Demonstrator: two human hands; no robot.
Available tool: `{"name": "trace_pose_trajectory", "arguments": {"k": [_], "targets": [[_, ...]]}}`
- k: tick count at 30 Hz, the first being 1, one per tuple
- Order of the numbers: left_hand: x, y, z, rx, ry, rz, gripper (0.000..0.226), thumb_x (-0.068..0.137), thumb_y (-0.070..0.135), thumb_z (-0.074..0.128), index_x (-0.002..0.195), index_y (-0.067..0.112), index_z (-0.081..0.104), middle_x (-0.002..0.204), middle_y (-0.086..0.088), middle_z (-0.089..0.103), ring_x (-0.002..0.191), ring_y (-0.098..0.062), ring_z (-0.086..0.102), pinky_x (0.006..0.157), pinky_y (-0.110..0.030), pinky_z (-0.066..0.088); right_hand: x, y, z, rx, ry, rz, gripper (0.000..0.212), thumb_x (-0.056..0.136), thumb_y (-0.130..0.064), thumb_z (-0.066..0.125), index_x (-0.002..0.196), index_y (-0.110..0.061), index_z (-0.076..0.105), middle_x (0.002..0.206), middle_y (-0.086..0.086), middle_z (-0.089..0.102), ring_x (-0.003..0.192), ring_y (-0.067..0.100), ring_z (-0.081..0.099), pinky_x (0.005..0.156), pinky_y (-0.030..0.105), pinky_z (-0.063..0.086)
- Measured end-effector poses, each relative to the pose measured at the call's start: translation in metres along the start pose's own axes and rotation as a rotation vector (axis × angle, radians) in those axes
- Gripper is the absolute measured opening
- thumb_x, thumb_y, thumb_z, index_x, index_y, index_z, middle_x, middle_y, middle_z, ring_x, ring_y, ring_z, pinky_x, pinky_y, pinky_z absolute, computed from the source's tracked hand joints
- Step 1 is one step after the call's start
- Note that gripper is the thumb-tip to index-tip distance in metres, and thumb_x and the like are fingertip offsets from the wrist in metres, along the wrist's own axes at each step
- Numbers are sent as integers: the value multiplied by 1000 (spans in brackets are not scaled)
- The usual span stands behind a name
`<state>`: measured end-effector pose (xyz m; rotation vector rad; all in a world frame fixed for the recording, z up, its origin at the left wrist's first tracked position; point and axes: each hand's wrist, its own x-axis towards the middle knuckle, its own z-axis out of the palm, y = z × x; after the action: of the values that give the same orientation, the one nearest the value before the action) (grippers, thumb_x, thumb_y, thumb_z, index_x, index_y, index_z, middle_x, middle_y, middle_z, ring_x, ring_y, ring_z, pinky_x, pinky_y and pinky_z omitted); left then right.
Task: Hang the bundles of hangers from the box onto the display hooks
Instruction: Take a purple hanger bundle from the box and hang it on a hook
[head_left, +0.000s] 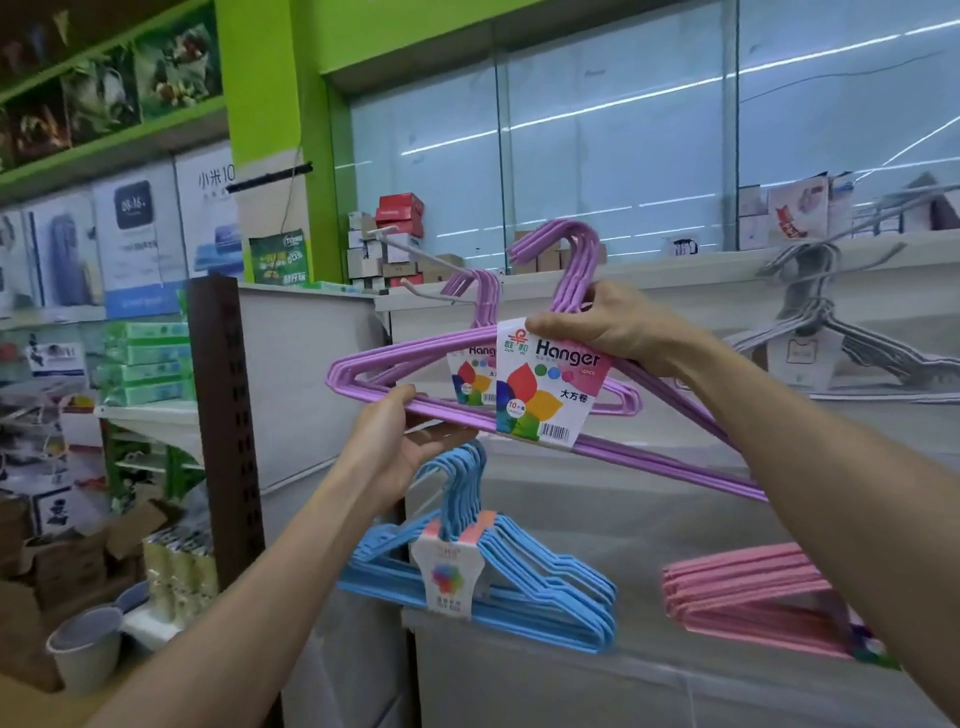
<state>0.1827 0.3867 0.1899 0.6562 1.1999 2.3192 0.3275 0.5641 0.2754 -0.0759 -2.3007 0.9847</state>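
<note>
Your right hand has its fingers curled over the neck of a purple hanger bundle, pinching it just above the paper label that reads "Hanger". Your left hand is cupped under the bundle's lower bar, palm up, thumb lying along the top of the bar and fingers curled beneath it. Between the two hands the bundle sits tilted, its right end dropping low behind your right forearm, its hooks pointing up and left.

Just behind it, a second purple bundle with the same label hangs from a display hook, a thin metal prong reaching out from the white panel. The hooks of your bundle are to the right of that prong and apart from it.

Below your left hand a blue hanger bundle hangs with its own label, close under your palm. To the lower right a pink hanger bundle shows, partly hidden by your right arm. At the upper right a grey hanger bundle hangs on the same white panel, which is covered in clear plastic sheeting.

To the left stand a dark slotted upright, shelves of boxed goods and, near the floor, a grey cup.
</note>
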Motion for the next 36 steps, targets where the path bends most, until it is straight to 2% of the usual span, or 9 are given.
{"name": "trace_pose_trajectory", "arguments": {"k": [3, 6, 10, 16, 22, 27, 30, 34, 36], "targets": [[26, 8, -2, -34, 0, 7, 18, 102, 9, 40, 115, -1, 46, 93, -24, 60, 66, -35, 72, 59, -49, 61, 31, 0, 1, -42, 0, -24, 43, 71, -39, 83, 90, -4, 69, 84, 6, 77, 80, 26, 75, 77, 39, 61], [46, 12, -7, -49, 1, 9, 17, 101, 7, 38, 112, -4, 47, 96, -28, 62, 70, -37, 72, 57, -48, 61, 56, -1, 6, -106, -32, -37, 57, 67, -43, 86, 98, 1, 69, 87, 8, 77, 81, 25, 75, 81, 45, 60], [69, 13, -17, -100, 2, -17, 14, 102, 6, 38, 105, -2, 49, 100, -29, 60, 83, -41, 67, 55, -50, 60, 80, -2, 16, -142, -43, -45, 43, 72, -37, 84, 92, -3, 68, 83, 6, 77, 76, 20, 75, 75, 38, 62], [111, 6, -31, -122, 32, -59, 28, 102, 8, 39, 127, -3, 45, 107, -31, 62, 87, -42, 67, 51, -48, 59, 105, -3, 30, -165, -53, -48, 21, 75, -34, 83, 71, -24, 65, 67, -6, 74, 64, 10, 73, 55, 18, 54], [148, 2, -46, -94, 30, -91, 34, 102, 9, 40, 134, -2, 44, 115, -33, 61, 93, -45, 66, 50, -45, 57, 123, 3, 42, -196, -48, -56, 21, 73, -36, 84, 69, -29, 64, 70, -3, 75, 68, 14, 74, 63, 28, 59], [164, 3, -47, -76, 16, -91, 33, 101, 7, 42, 133, -1, 44, 107, -33, 64, 79, -45, 71, 53, -46, 57, 131, 9, 39, -216, -41, 11, 42, 71, -38, 85, 92, -5, 70, 81, 4, 77, 75, 21, 75, 77, 41, 62], [171, 5, -45, -79, 15, -78, 31, 101, 7, 43, 130, -3, 46, 107, -33, 65, 82, -45, 71, 53, -46, 58, 136, 6, 36, -244, -35, 0, 39, 71, -40, 83, 91, -9, 71, 80, 3, 77, 74, 19, 75, 76, 39, 62], [176, 5, -47, -74, 21, -87, 31, 100, 5, 43, 130, -4, 46, 111, -32, 63, 91, -46, 67, 51, -44, 57, 141, 2, 39, -263, -61, -3, 23, 73, -37, 83, 76, -19, 68, 74, -1, 76, 68, 14, 74, 64, 28, 60], [177, 1, -52, -88, 27, -101, 31, 100, 4, 41, 131, 0, 46, 110, -31, 63, 91, -46, 67, 50, -44, 57, 144, 3, 45, -292, -65, -4, 28, 72, -38, 84, 81, -16, 69, 75, -1, 76, 67, 13, 74, 60, 25, 59]]}}
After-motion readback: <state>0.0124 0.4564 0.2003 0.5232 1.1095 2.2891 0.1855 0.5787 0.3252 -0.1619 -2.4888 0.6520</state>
